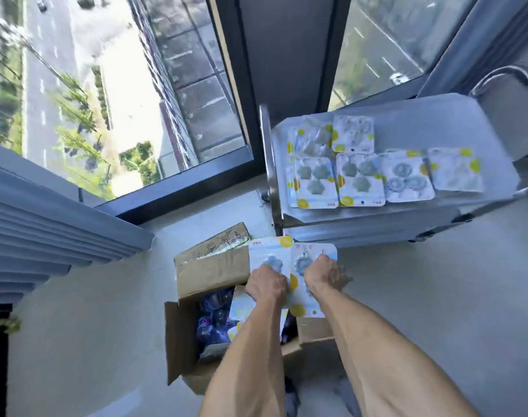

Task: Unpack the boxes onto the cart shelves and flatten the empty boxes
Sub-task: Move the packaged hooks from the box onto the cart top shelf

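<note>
The box sat open on the floor under both forearms, its flaps splayed, and each hand was lifting product out of it. The left hand had its fingers curled round a blister pack, white card with a yellow dot at the top corner; the right hand gripped a second blister pack beside it, the two cards side by side and overlapping a little at the middle. Both packs were held above the box opening, clear of the cardboard.

Just below and to the left of the left hand, inside the box, lay dark purple pouches and at least one more pale card (how many remained underneath could not be told). Beyond the left hand, touching the box's far flap, lay another brown carton, apparently still closed.

Farther out, past the right hand and higher, stood the cart. Its top shelf already carried a row and a half of similar packs, laid flat and overlapping.

By my reading, the job was only partly done: one shelf was part filled, the open box still held stock, the second carton waited, and no flattened cardboard was in view. The two packs in hand seemed bound for the shelf next.
</note>
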Demonstrator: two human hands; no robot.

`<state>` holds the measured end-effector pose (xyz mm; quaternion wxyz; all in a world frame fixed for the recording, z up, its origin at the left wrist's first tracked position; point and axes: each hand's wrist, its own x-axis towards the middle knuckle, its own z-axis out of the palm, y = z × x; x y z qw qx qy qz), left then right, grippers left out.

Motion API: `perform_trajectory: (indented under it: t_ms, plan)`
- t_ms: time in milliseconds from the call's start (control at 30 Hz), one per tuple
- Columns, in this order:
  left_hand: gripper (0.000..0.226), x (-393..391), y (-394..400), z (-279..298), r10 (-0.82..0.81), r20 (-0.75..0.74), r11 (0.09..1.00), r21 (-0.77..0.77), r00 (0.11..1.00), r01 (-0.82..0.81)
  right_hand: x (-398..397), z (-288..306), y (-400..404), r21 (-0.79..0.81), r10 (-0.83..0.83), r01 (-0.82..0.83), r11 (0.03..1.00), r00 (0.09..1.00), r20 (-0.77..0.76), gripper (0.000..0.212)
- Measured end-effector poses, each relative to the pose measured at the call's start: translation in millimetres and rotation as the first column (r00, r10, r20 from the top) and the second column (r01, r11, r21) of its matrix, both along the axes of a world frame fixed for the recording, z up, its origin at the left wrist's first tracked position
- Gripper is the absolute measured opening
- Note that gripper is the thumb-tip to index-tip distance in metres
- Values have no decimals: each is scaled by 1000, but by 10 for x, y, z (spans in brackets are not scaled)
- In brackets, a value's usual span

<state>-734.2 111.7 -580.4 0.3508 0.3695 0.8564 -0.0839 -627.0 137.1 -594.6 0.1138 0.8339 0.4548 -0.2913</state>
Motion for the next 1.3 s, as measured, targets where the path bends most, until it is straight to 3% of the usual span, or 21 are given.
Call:
perform_trajectory:
  t_ms: [233, 467, 633, 1033, 1300]
  plan:
    - [30, 1400, 436, 795, -126, 17, 983, 134, 992, 123, 1315, 799, 417, 70, -2, 3, 998, 1000, -4, 29]
    - [30, 2737, 1241, 1183, -139, 0, 963, 233, 990, 135, 2931, 1152, 1070, 112, 3, -3, 994, 1000, 4, 28]
    - [36, 3343, 1588, 1252, -152, 17, 963, 227, 988, 144, 3640, 1199, 1347, 75, -51, 49, 996, 998, 29, 27]
    - [31, 3643, 2425, 849, -171, -4, 977, 129, 985, 170, 4024, 963, 2289, 40, -36, 35, 999, 999, 31, 24]
    - [30, 3652, 4065, 598, -172, 19, 972, 164, 985, 167, 4029, 700, 3800, 125, -47, 35, 991, 995, 92, 25]
